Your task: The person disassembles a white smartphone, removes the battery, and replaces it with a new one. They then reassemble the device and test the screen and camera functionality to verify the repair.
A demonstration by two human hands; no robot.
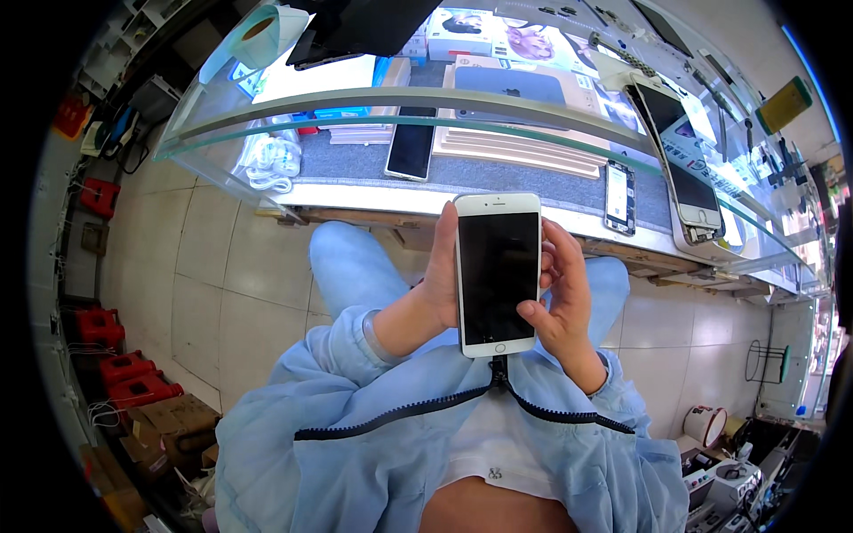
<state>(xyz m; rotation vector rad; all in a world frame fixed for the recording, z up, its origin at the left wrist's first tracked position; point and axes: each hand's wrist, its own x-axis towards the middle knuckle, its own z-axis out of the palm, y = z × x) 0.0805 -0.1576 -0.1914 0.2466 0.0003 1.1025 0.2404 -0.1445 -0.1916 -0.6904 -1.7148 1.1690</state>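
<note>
The table [355, 200] spans the far side, its metal rail [355, 99] standing in the way of the boxes [498, 78] beyond. Nearer the body, the white phone [499, 275] is held two-handed: the left hand [434, 289] grips its left edge, the right hand [569, 304] curls around its right, presumably to keep it facing the eyes.

Left fingers [442, 240] mostly hidden behind phone [499, 280]; jacket [346, 471] cut off below.
</note>
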